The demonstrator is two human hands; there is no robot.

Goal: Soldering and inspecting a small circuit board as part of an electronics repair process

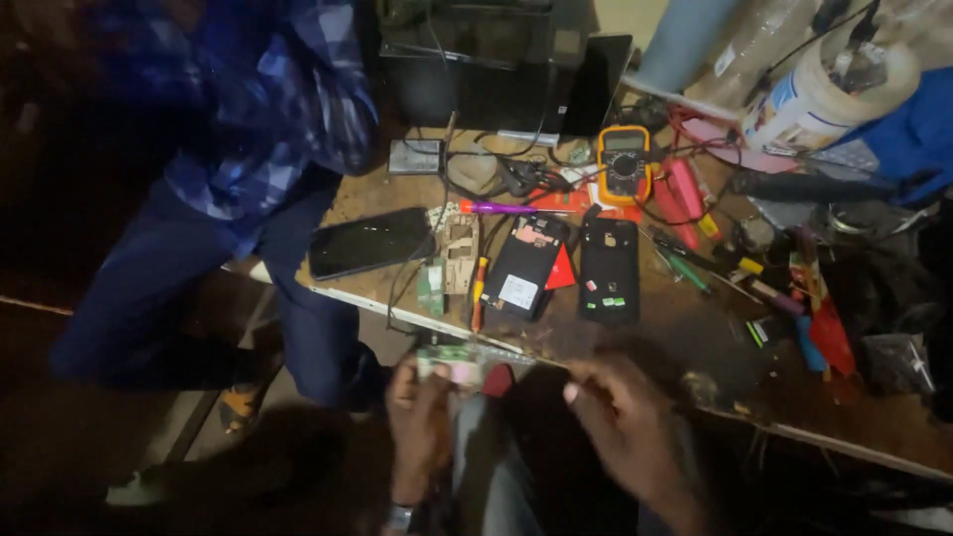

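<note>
My left hand (419, 417) grips a small green circuit board (449, 363) just below the near edge of the wooden workbench (685, 328). My right hand (620, 417) hovers beside it, fingers curled and pinched close to the board's right end; whether it touches the board is unclear. On the bench lie a black phone screen (369, 241), an opened phone body (525, 264), a black back cover (609, 270), a beige inner frame (461, 256) and a purple pen-like tool (496, 208).
A yellow multimeter (623, 163) with red and black leads lies at the back. Screwdrivers and small tools (784, 298) clutter the right side. Another person in a blue checked shirt (278, 109) sits at the left. A white tub (829, 94) stands back right.
</note>
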